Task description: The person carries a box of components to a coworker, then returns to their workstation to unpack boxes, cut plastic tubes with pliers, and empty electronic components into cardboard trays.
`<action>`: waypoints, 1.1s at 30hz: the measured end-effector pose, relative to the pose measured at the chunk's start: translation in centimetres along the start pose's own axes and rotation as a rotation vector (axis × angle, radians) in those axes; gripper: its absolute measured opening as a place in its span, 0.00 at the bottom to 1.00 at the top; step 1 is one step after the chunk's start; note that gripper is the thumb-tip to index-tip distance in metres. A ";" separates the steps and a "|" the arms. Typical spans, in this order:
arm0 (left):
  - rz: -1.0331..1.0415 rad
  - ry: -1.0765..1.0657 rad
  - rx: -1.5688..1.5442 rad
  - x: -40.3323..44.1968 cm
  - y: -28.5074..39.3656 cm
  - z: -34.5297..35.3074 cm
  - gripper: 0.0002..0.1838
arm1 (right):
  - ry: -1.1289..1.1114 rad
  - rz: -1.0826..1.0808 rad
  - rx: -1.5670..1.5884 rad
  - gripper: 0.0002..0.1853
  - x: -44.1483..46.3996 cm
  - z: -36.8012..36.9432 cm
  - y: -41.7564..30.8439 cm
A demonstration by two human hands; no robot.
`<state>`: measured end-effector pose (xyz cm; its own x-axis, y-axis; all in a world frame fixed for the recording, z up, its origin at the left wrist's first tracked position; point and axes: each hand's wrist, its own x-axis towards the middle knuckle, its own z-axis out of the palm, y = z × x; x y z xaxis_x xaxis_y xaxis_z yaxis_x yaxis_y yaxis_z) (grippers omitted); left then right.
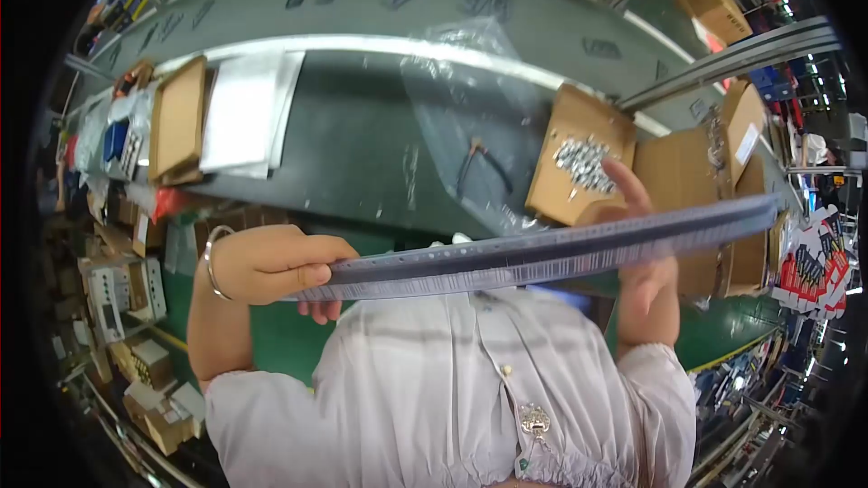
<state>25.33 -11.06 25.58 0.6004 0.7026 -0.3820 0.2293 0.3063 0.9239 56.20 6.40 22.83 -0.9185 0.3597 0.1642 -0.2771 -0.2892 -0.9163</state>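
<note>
A long, narrow dark strip (479, 264) with a clear, barcode-like printed edge and a row of small holes spans the view in front of the body. My left hand (280, 264) is closed round its left end, thumb on the near face and fingertips below. Behind the right part of the strip is my right hand (644, 276), partly hidden and slightly blurred. Its fingers are stretched apart above and below the strip; whether they touch it is unclear. Just beyond, an open cardboard box (551, 183) contains several small metal parts (586, 163).
Dark-handled pliers (484, 163) lie on clear plastic film (443, 108) on the dark worktable (353, 126). White sheets (249, 113) and a shallow cardboard tray (178, 122) are at the left. A larger carton (692, 167) stands right, below a metal rail (732, 63).
</note>
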 end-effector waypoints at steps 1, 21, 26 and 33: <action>-0.072 -0.011 0.003 -1.0 -0.1 0.5 0.17 | -0.025 -0.058 0.088 0.46 0.3 2.0 2.3; -0.137 0.011 0.021 -5.9 0.1 0.7 0.17 | -0.331 -0.170 0.096 0.10 5.2 4.2 5.5; -0.149 0.008 -0.002 -6.5 0.3 1.1 0.17 | -0.354 -0.162 0.143 0.12 5.2 4.7 5.6; -0.203 -0.025 -0.092 -9.9 -0.2 2.6 0.15 | -0.323 -0.129 0.209 0.13 4.7 8.5 6.5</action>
<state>21.30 -19.73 29.26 0.5677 0.6050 -0.5583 0.2776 0.4977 0.8217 47.70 -1.31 20.71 -0.9047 0.1173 0.4095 -0.4164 -0.4458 -0.7924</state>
